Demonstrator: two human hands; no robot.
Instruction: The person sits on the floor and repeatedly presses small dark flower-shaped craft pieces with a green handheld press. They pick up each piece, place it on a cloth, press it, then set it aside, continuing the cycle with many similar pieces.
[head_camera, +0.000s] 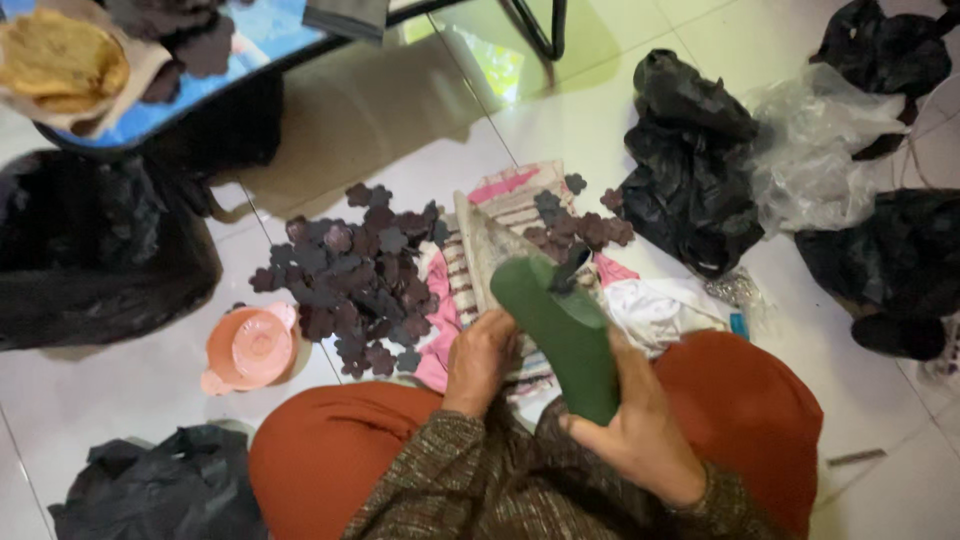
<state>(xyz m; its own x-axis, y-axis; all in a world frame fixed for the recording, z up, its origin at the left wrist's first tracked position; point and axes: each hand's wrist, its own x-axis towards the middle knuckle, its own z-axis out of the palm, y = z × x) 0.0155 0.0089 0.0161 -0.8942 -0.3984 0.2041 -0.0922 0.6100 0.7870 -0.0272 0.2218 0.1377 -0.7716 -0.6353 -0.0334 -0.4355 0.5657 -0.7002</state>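
Dark green felt-like shoe sole (560, 335) gripped over lap by right hand (640, 430); left hand (480, 360) clenched at its edge (contents hidden). Slip risked: flower-shaped dark cutouts (355, 285) scattered across tiled floor (130, 390).

- Overall exposure moderate; white tiled floor (400, 110) reads brightest, slightly washed toward green-yellow above the pile of dark flower-shaped pieces (355, 275).
- Bright glare patch on the tiles up and to the right of the pile, next to the black frame leg (535, 30).
- Broad soft shadow lies on the floor above the pile, under the blue-topped table (250, 45).
- Black bags: the one left of the pile (95, 245) and the one right of it (685, 160) lose nearly all detail in dark tones.
- Clear plastic sheet (810, 150) far right of the pile shows pale sheen.
- Right hand (640, 430) and green object (565, 335), below right of the pile, are motion-softened.
- Whole frame mildly soft; edges show slight stretch.
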